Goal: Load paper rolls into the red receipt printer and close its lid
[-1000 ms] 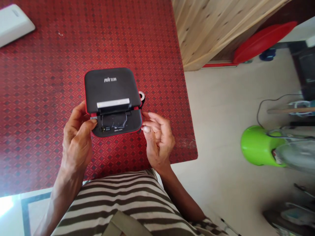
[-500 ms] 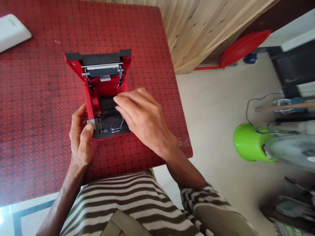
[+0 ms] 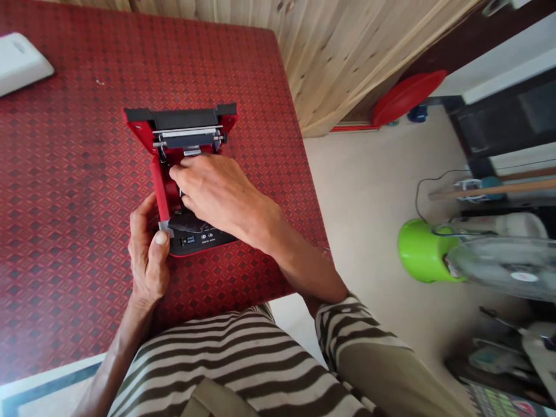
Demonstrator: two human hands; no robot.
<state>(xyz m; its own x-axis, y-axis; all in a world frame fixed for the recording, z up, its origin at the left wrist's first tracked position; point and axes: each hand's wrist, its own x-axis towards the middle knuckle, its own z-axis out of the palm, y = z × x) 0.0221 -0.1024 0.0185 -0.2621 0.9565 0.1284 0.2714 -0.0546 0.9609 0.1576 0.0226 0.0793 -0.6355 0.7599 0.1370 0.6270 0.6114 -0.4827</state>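
Observation:
A red-and-black label printer (image 3: 161, 188) stands on the table with its lid (image 3: 185, 119) raised, showing a roller and a metal bar inside. My left hand (image 3: 148, 252) grips its front left corner, thumb on a grey tab (image 3: 165, 227) and fingers along the side. Inside the open compartment, my right hand (image 3: 221, 194) is closed, fingertips by the left inner wall. A piece of thin black cloth or film (image 3: 187, 222) comes out from under that hand and lies over the front edge near the printed icons. The fingertips and most of the compartment are hidden.
The printer rests on a red patterned table (image 3: 78, 191), whose right edge drops to a pale floor. A white object (image 3: 24, 63) lies at the far left. Wooden panelling (image 3: 321, 58) stands behind. On the floor at right are a green bucket (image 3: 419, 252) and a fan (image 3: 499, 269).
My right hand has moved left and deeper into the printer, and the black piece has shifted toward the front left. My left hand keeps its grip on the corner. The view has shifted slightly.

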